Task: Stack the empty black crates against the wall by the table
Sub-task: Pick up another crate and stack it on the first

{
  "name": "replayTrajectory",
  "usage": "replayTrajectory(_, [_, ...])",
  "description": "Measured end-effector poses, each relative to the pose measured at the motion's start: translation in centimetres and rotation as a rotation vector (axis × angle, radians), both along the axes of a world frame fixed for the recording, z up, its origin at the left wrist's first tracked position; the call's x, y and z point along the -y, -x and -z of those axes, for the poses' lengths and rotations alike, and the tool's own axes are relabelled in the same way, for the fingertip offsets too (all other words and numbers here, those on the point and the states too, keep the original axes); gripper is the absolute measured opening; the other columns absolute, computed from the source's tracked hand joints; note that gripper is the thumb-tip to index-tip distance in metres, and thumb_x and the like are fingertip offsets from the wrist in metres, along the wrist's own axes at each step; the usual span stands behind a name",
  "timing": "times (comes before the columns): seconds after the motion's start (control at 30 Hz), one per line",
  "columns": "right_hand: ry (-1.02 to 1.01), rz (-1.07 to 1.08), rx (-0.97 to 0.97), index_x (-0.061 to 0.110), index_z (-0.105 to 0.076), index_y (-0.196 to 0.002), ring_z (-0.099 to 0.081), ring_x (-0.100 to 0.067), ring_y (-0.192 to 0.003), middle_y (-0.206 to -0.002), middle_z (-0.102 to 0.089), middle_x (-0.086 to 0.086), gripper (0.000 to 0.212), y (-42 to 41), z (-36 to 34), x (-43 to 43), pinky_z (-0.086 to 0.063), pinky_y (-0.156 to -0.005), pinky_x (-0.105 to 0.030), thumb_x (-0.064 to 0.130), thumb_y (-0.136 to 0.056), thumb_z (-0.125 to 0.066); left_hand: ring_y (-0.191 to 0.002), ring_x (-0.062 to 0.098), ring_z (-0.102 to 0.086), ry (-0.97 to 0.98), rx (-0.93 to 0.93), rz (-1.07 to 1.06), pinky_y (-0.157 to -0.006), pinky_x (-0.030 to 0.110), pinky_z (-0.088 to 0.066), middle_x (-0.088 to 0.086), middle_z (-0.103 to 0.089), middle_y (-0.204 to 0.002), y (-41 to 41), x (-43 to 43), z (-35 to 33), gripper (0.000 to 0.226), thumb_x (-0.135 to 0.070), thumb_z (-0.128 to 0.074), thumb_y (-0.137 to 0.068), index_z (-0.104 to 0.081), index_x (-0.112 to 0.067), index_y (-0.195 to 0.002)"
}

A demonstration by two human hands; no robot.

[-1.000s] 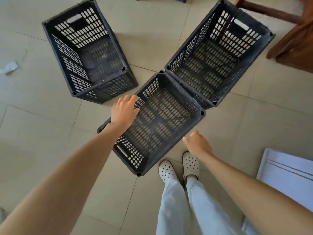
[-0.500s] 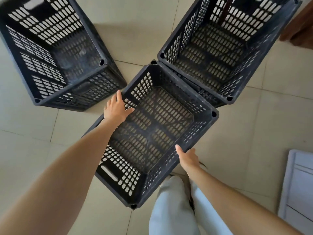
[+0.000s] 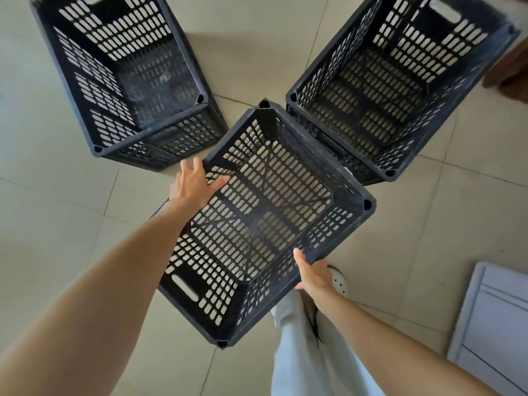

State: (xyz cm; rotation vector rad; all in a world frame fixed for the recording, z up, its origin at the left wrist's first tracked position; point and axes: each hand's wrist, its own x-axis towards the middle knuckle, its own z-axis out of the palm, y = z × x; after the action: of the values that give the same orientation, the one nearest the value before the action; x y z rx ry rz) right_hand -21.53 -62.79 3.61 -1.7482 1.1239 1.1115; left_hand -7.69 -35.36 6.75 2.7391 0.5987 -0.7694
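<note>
Three empty black slotted crates are below me on the tiled floor. The near crate (image 3: 354, 192) is in the middle, raised and tilted, its far corner close to the right crate. My left hand (image 3: 193, 185) grips its left long rim, thumb inside. My right hand (image 3: 313, 277) holds the right long rim near the front, thumb over the edge. A second crate (image 3: 148, 144) stands at the upper left, a third crate (image 3: 380, 167) at the upper right.
A brown wooden furniture piece (image 3: 511, 70) shows at the right edge beside the right crate. A white panelled object (image 3: 491, 318) lies at the lower right. My legs in pale trousers and a white perforated shoe (image 3: 340, 280) are under the near crate.
My right hand has moved from open air onto the near crate's right rim. Both hands have closed on the crate and it has come up toward me, filling more of the view.
</note>
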Motion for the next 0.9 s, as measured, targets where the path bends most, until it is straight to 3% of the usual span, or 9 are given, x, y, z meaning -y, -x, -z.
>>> replayTrajectory(0.17, [0.032, -0.133, -0.055, 0.006, -0.04, -0.134, -0.068, -0.035, -0.103, -0.129, -0.059, -0.016, 0.056, -0.7, -7.8, -0.6, -0.052, -0.093, -0.044, 0.038, -0.091, -0.055, -0.105, 0.033, -0.055, -0.033, 0.065, -0.022, -0.081, 0.048, -0.054, 0.016, -0.042, -0.125, 2.7, -1.2, -6.7, 0.069, -0.05, -0.06, -0.088, -0.034, -0.009, -0.138])
replayTrajectory(0.27, [0.032, -0.237, -0.042, 0.007, -0.042, -0.133, -0.067, -0.034, -0.105, -0.128, -0.061, -0.015, 0.05, -0.5, -11.4, -0.4, -0.052, -0.09, -0.038, 0.035, -0.094, -0.054, -0.101, 0.031, -0.056, -0.07, 0.085, -0.037, -0.072, 0.04, -0.053, 0.015, -0.043, -0.127, 5.0, -1.7, -11.2, 0.065, -0.041, -0.061, -0.09, -0.034, -0.008, -0.139])
replayTrajectory(0.37, [0.008, -0.272, -0.006, 0.008, -0.042, -0.133, -0.067, -0.035, -0.104, -0.129, -0.06, -0.016, 0.048, 0.6, -14.6, -0.3, -0.055, -0.092, -0.044, 0.031, -0.093, -0.056, -0.102, 0.031, -0.056, -0.08, 0.118, -0.095, -0.07, 0.035, -0.047, 0.015, -0.046, -0.125, 7.9, -2.3, -15.7, 0.059, -0.039, -0.06, -0.091, -0.037, -0.007, -0.136])
replayTrajectory(0.5, [-0.029, -0.321, 0.01, 0.008, -0.044, -0.132, -0.066, -0.035, -0.102, -0.127, -0.059, -0.015, 0.044, 1.8, -19.7, -0.4, -0.057, -0.088, -0.043, 0.027, -0.093, -0.055, -0.101, 0.03, -0.054, -0.072, 0.175, -0.225, -0.083, 0.044, -0.053, 0.015, -0.047, -0.119, 13.3, -3.1, -21.4, 0.061, -0.047, -0.06, -0.09, -0.04, -0.007, -0.131])
replayTrajectory(0.67, [-0.059, -0.511, 0.039, 0.008, -0.048, -0.128, -0.067, -0.036, -0.099, -0.125, -0.062, -0.015, 0.049, 3.7, -26.4, -0.3, -0.057, -0.087, -0.044, 0.038, -0.09, -0.056, -0.097, 0.031, -0.055, -0.081, 0.225, -0.38, -0.083, 0.05, -0.053, 0.015, -0.048, -0.113, 21.1, -2.8, -29.3, 0.064, -0.054, -0.056, -0.088, -0.04, -0.007, -0.129])
replayTrajectory(0.73, [-0.095, -0.567, 0.033, 0.008, -0.049, -0.128, -0.068, -0.035, -0.098, -0.126, -0.062, -0.015, 0.05, 4.5, -28.8, -0.5, -0.061, -0.068, -0.034, 0.038, -0.088, -0.056, -0.098, 0.031, -0.055, -0.075, 0.246, -0.459, -0.086, 0.049, -0.053, 0.016, -0.049, -0.114, 24.3, -2.5, -32.3, 0.067, -0.054, -0.057, -0.087, -0.041, -0.006, -0.131])
replayTrajectory(0.8, [-0.111, -0.642, 0.004, 0.007, -0.049, -0.13, -0.07, -0.034, -0.094, -0.125, -0.063, -0.015, 0.046, 5.5, -31.0, -0.9, -0.049, -0.039, -0.02, 0.032, -0.092, -0.055, -0.1, 0.031, -0.055, -0.067, 0.259, -0.55, -0.089, 0.05, -0.053, 0.017, -0.05, -0.115, 27.6, -2.2, -35.1, 0.069, -0.054, -0.058, -0.086, -0.041, -0.006, -0.132])
replayTrajectory(0.83, [-0.117, -0.678, -0.006, 0.006, -0.05, -0.129, -0.072, -0.034, -0.091, -0.124, -0.065, -0.015, 0.043, 6.0, -31.9, -1.1, -0.047, -0.036, -0.02, 0.03, -0.093, -0.055, -0.101, 0.032, -0.056, -0.07, 0.259, -0.597, -0.09, 0.051, -0.053, 0.017, -0.05, -0.116, 29.4, -2.1, -36.2, 0.07, -0.054, -0.057, -0.085, -0.041, -0.007, -0.133])
replayTrajectory(0.9, [-0.154, -0.731, -0.009, 0.006, -0.053, -0.125, -0.073, -0.035, -0.086, -0.121, -0.066, -0.016, 0.039, 7.4, -33.6, -2.0, -0.058, -0.049, -0.029, 0.028, -0.092, -0.056, -0.105, 0.033, -0.056, -0.087, 0.253, -0.688, -0.092, 0.05, -0.052, 0.018, -0.051, -0.119, 33.1, -1.7, -38.5, 0.07, -0.054, -0.056, -0.085, -0.041, -0.007, -0.135])
